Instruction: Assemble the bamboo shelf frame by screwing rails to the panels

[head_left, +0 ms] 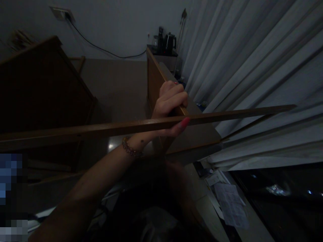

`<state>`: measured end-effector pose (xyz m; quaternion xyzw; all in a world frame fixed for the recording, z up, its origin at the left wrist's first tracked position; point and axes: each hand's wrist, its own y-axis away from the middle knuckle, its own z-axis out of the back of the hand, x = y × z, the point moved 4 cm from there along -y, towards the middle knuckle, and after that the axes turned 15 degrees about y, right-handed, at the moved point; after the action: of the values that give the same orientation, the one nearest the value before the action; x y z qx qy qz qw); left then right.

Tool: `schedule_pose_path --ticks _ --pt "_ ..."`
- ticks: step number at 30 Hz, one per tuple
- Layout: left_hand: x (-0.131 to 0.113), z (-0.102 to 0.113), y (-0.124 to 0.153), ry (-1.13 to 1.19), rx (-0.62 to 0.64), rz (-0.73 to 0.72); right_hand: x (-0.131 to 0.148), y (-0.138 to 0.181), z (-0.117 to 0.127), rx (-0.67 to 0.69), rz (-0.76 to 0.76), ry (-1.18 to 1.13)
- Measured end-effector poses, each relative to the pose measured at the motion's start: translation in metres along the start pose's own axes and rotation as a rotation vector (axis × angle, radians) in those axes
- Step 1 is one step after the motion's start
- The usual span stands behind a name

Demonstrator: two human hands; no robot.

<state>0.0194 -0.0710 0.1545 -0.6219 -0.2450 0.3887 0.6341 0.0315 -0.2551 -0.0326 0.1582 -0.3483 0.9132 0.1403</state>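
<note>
My left hand (171, 101) reaches in from the lower left, a beaded bracelet on its wrist. Its fingers wrap over the top edge of an upright wooden panel (154, 79). A long, narrow wooden bar (113, 128) crosses the view from left to right and hides part of this hand. The red-nailed thumb shows at the bar's lower edge; whether it presses on the bar is unclear. Lower down, below the bar, my right hand (176, 174) is dim and blurred, near the shaded side of the wooden furniture. Its fingers cannot be made out.
A dark wooden cabinet-like piece (45, 90) stands at left. A black kettle (169, 43) sits on a small unit at the back. A cable (101, 50) runs along the wall. Pale curtains (252, 67) hang at right, above papers (230, 205) on a ledge.
</note>
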Motion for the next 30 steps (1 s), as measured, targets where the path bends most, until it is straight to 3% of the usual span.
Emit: schedule_pose_path --ticks 7,14,25,30 --pt "-0.003 0.000 -0.003 0.029 0.021 -0.060 -0.006 0.009 -0.002 -0.003 -0.004 0.021" --pt "0.003 -0.001 -0.002 0.024 -0.040 -0.044 -0.006 0.008 0.004 -0.013 0.139 0.138" --pt "-0.003 0.009 -0.004 -0.012 0.198 0.071 -0.003 -0.002 0.019 0.035 0.324 0.216" --pt "-0.001 0.002 -0.004 0.005 -0.007 -0.019 0.001 -0.001 0.018 0.038 0.324 0.284"
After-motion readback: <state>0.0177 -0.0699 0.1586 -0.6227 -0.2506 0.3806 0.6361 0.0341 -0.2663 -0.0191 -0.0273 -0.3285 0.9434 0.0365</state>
